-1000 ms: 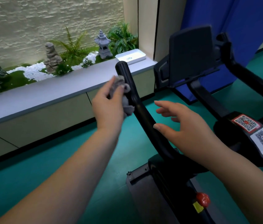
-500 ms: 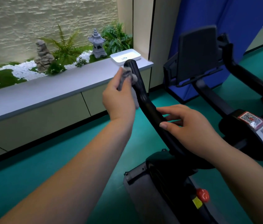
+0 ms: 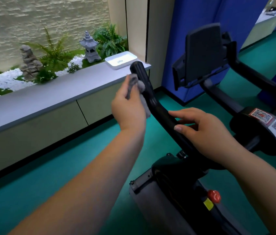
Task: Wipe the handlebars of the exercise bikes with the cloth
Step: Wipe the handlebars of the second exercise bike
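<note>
step: the near horn of the handlebar (image 3: 152, 100) is being wiped, just below its rounded tip.
cloth: a bunched grey cloth (image 3: 139, 92) is pinched in the left hand (image 3: 129, 107) and pressed against the bar's left side.
right hand: the right hand (image 3: 201, 131) is curled loosely round the bar lower down, so the bar is steadied.
next: a stroke along the bar is judged to be called for; the far horn (image 3: 259, 82) is seemingly not yet wiped.
</note>
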